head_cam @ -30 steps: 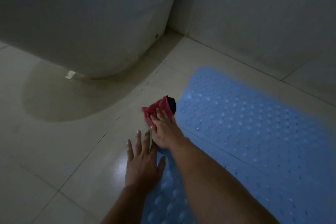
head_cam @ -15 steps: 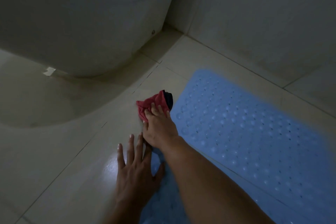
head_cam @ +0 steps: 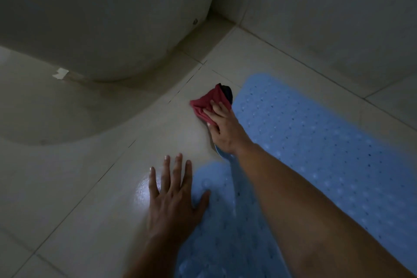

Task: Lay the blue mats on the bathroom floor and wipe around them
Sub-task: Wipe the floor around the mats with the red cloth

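Observation:
A blue bubbled mat (head_cam: 316,142) lies flat on the pale tiled floor (head_cam: 79,187), running from the right toward the toilet. A nearer blue mat piece (head_cam: 212,228) meets it along a seam under my right forearm. My right hand (head_cam: 225,133) holds a bunched red cloth (head_cam: 207,104) with a dark patch, pressed to the tile at the mat's left edge. My left hand (head_cam: 173,201) rests flat with fingers spread, its palm on the tile and its thumb on the near mat's edge.
The white toilet base (head_cam: 108,29) stands at the upper left, with a scrap of tape (head_cam: 60,73) at its foot and a dark wet-looking patch (head_cam: 56,115) in front. Tiled walls (head_cam: 327,18) meet in the corner behind the mat. The room is dim.
My right hand has slid the red cloth farther away along the mat's left edge. My left hand has stayed planted in the same spot. The view has shifted a little.

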The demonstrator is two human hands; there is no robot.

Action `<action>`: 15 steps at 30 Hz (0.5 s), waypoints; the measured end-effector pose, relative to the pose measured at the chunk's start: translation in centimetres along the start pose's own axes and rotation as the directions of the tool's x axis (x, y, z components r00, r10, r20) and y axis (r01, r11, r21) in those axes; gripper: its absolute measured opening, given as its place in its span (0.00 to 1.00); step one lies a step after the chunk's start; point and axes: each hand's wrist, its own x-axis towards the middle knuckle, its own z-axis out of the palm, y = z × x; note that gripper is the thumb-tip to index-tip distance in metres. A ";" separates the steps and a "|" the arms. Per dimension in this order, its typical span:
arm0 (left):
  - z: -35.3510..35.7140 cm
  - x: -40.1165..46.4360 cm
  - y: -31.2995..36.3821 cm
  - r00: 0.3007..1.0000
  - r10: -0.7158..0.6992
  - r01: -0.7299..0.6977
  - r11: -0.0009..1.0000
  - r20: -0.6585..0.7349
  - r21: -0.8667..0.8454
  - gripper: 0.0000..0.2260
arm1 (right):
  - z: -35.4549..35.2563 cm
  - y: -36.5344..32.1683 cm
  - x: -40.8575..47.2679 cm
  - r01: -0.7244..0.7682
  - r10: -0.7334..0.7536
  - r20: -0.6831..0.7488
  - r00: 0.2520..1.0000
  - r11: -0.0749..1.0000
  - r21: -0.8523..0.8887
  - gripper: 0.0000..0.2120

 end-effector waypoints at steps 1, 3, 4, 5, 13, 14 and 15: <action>0.0 0.0 0.0 1.000 0.000 0.000 1.000 -0.001 0.004 0.37 | 0.5 0.2 -0.5 0.009 -0.008 -0.041 0.999 0.999 0.030 0.26; 0.0 0.0 0.0 1.000 -0.004 0.004 1.000 0.002 0.007 0.38 | 1.5 0.1 -1.1 0.020 -0.018 -0.101 0.995 1.000 0.022 0.25; 0.0 0.1 0.0 1.000 -0.006 0.006 1.000 0.003 0.007 0.38 | 1.7 -0.1 -1.2 0.021 -0.020 -0.125 0.992 1.000 0.008 0.25; 0.0 0.1 0.0 1.000 -0.007 0.007 1.000 0.003 0.007 0.38 | 2.0 -0.2 -1.2 0.022 -0.023 -0.146 0.989 1.000 -0.006 0.25; 0.2 0.1 0.1 1.000 -0.008 0.008 1.000 0.004 0.000 0.37 | 2.5 -0.4 -1.1 0.006 -0.021 -0.142 0.990 0.994 -0.109 0.27; 0.3 0.1 0.1 1.000 -0.005 0.005 1.000 0.002 -0.002 0.37 | 2.5 -0.3 -1.0 0.003 -0.020 -0.142 0.990 0.993 -0.119 0.27; 0.2 0.1 0.2 1.000 -0.004 0.004 1.000 0.003 -0.006 0.37 | 2.4 -0.1 -0.8 -0.003 -0.015 -0.139 0.990 0.991 -0.131 0.27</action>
